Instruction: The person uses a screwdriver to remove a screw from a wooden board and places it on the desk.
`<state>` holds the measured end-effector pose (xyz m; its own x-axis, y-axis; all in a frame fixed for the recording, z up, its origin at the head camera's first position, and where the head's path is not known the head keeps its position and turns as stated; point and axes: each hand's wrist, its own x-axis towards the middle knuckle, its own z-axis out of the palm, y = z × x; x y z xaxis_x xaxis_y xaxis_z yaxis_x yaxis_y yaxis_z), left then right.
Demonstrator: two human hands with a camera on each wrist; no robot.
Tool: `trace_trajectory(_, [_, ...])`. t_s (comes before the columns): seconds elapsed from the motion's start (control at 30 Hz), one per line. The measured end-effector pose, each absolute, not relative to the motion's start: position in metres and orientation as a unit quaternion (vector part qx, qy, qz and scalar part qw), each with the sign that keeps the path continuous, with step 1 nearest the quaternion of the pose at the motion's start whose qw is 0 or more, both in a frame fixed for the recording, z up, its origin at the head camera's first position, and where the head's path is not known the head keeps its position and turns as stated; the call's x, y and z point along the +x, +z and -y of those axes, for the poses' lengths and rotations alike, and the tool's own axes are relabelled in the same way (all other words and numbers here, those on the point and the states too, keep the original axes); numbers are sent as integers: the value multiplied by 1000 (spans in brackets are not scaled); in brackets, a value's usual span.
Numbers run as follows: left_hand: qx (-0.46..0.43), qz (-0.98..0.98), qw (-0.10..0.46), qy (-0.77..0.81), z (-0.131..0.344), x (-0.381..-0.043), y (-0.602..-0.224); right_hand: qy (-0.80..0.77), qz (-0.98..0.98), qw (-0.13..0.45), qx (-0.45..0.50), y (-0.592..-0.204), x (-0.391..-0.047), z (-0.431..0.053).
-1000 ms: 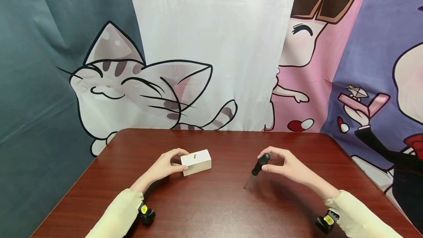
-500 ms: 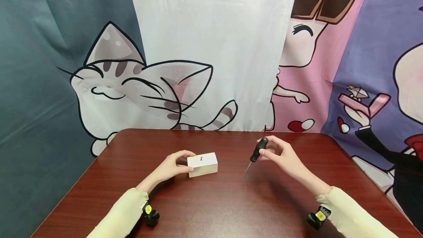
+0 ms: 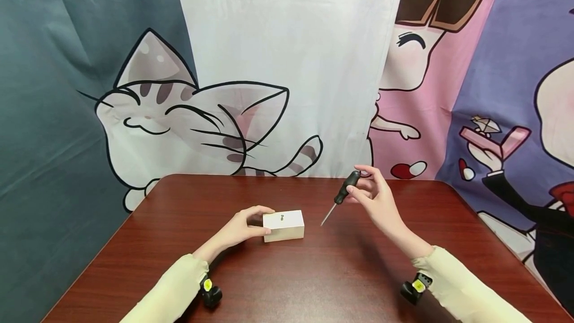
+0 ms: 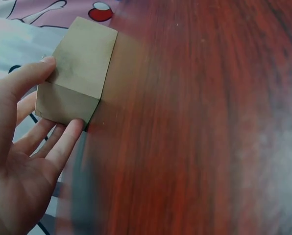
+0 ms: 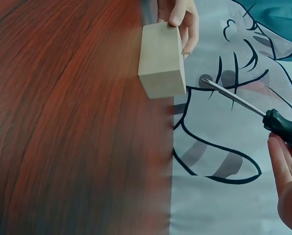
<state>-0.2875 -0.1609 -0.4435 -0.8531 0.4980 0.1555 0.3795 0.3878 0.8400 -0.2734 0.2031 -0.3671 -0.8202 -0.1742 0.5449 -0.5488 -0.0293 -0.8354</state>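
Observation:
My left hand grips the left end of a pale rectangular block, thumb on the near side. Two small dark marks show on the block's top, too small to make out. Whether the block touches the table cannot be told. Held up to the right is a screwdriver with a black handle, pinched by my right hand. Its thin metal shaft slants down and left, the tip in the air just right of the block and apart from it. The right wrist view shows the block and the screwdriver's shaft.
A reddish-brown wooden table lies under both hands. Behind its far edge hangs a cloth backdrop printted with a cartoon cat and figures. Small black devices are strapped at both wrists.
My left hand has moved right with the block. The right hand has risen and come left, lifting the screwdriver, whose tip is now nearer the block.

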Motion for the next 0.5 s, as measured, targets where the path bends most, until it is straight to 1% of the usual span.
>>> trace_trajectory(0.27, [263,-835,59,479,152,-285,-447,667,684,160,250,-365,-278,-186])
trace_trajectory(0.5, [296,-820,65,486,138,-281,-448,663,690,155,246,-363,-281,-167])
